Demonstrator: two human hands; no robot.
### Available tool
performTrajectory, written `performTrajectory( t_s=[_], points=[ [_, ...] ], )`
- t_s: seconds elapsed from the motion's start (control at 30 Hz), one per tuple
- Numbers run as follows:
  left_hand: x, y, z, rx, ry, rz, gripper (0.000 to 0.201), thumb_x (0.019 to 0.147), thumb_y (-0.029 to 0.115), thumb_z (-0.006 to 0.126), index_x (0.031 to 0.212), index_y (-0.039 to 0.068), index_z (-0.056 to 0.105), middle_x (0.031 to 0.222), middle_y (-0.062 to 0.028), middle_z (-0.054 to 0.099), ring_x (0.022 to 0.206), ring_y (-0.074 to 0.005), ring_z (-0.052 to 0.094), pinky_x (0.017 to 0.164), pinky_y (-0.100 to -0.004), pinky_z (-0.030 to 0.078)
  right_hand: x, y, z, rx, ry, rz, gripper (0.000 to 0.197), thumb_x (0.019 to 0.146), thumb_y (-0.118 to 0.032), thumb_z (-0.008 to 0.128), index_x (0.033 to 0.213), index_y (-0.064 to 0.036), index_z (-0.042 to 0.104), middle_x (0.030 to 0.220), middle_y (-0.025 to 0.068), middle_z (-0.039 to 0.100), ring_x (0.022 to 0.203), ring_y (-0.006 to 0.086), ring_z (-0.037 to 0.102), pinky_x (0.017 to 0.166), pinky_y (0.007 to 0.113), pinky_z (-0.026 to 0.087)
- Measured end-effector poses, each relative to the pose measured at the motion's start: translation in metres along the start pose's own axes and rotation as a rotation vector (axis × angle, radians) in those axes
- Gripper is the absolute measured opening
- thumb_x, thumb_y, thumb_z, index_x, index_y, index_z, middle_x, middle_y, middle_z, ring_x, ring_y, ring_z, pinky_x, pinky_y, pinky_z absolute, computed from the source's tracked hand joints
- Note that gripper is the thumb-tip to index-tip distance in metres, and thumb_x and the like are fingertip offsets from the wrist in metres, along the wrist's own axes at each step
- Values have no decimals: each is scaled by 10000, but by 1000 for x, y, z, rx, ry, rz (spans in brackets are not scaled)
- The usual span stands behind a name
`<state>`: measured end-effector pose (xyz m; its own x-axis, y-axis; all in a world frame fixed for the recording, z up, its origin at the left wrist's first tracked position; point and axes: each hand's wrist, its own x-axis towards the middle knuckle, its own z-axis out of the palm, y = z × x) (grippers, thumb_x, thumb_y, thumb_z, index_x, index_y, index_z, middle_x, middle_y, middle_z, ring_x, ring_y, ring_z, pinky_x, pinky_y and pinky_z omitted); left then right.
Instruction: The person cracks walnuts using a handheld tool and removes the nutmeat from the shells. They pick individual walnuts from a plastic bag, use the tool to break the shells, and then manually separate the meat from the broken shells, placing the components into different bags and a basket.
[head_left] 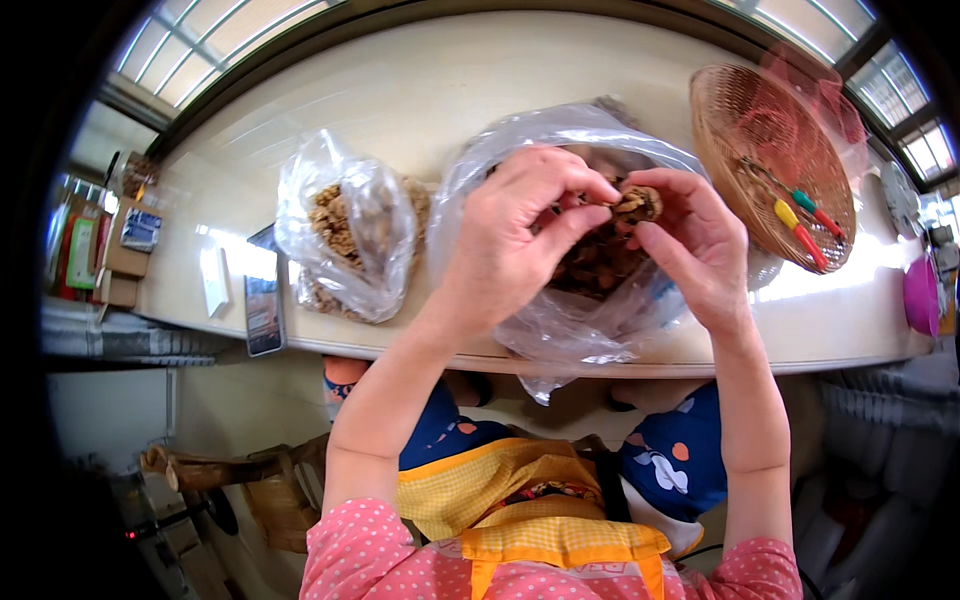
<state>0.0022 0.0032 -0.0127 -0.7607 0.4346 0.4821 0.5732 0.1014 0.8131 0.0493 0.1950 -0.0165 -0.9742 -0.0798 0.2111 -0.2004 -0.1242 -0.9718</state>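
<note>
Above the open mouth of a large clear plastic bag [580, 345], both hands meet at a brown, wrinkled walnut [640, 205]. My right hand [705, 245] holds it between thumb and fingertips. The thumb and forefinger of my left hand [525, 225] are pinched together at its left side; what part they grip is mostly covered by the fingertips. Dark reddish-brown pieces, like shells [595, 265], lie inside the bag below. To the left stands a smaller clear bag [385, 245] holding light brown, crumbly pieces [335, 225].
At the right a woven basket [720, 120] holds hand tools with red, yellow and green handles [800, 232] and red netting [770, 125]. A phone [264, 300] and a white flat object [214, 280] lie left. A magenta bowl [920, 295] sits far right. The table's front edge curves before me.
</note>
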Motion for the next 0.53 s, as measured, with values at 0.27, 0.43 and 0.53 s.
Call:
performTrajectory(
  t_s=[0.27,0.43,0.53],
  points=[
    [-7,40,-16,497,85,278,170,767,-20,701,921,40,662,875,-86,631,749,-211,626,633,-299,505,0,3,7,-272,37,-92,371,843,60,621,1202,11,541,1066,30,595,910,77,591,831,230,486],
    [-8,55,-79,883,322,61,109,804,-9,657,903,36,654,851,-65,629,643,-146,569,553,-259,445,-3,1,0,-366,57,-121,368,831,54,634,1188,1,562,1036,33,600,855,73,589,806,226,489],
    [-19,46,-119,1227,214,-495,82,872,69,594,929,52,651,969,-119,641,884,-267,649,807,-369,515,-1,3,2,-369,25,-125,373,834,51,632,1197,-5,562,1031,28,598,853,73,587,803,217,484]
  ],
)
